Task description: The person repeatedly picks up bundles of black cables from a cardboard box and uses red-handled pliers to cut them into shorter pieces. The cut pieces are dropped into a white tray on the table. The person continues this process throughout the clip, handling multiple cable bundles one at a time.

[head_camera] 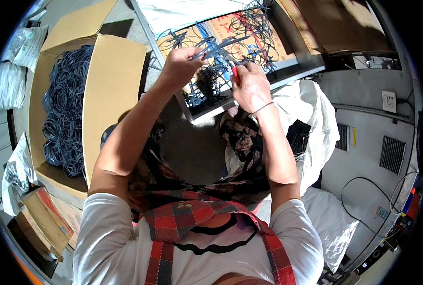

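My left hand (180,67) pinches a dark plastic moulded piece (229,42) with thin looped strands, held above a metal-edged tray. My right hand (253,87) grips a red-handled hand tool (235,73), apparently cutters or pliers. Its metal head lies close to the piece, but whether they touch is unclear. Under both hands, several tangled dark plastic pieces (248,25) lie on a printed cardboard sheet (278,48). The near corner of the tray (216,111) points towards my lap. More dark pieces (201,98) are heaped there, partly in shadow.
To my left stands an open cardboard box (117,85) filled with dark coiled plastic rings (66,107). A white woven sack (323,131) with dark contents sits by my right arm. White bags (22,46) lie at the far left. A cable (354,180) loops beside the grey panel on the right.
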A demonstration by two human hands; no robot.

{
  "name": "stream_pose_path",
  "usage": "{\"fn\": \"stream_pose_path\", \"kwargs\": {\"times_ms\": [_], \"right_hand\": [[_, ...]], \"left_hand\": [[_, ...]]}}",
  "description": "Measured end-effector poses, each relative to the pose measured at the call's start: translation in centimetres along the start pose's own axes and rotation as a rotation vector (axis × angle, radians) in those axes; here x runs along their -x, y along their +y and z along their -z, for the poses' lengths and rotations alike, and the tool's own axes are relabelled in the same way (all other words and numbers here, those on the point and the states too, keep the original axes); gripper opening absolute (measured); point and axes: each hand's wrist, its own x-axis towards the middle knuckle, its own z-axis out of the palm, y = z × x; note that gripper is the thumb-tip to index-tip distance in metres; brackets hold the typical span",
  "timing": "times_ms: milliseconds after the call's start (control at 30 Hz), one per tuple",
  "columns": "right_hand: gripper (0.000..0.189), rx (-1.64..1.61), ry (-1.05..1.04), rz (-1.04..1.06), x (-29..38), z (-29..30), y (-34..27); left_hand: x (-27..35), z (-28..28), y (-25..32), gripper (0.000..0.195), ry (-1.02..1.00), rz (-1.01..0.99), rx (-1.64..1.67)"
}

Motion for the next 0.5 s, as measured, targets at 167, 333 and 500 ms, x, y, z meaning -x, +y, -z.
{"fn": "stream_pose_path", "kwargs": {"times_ms": [167,333,500], "right_hand": [[0.014,0.035,0.056,0.069,0.3,-0.8,1.1],[0.015,0.028,0.039,0.071,0.4,-0.5,1.0],[0.012,0.043,0.028,0.055,0.4,-0.6,0.9]], "left_hand": [[0.1,-0.4,0.2,0.026,0.087,-0.152,-0.248],[0.2,-0.6,-0.1,0.024,0.134,-0.177,-0.283],[-0.1,-0.9,-1.6,0.022,0.144,-0.204,-0.273]]}}
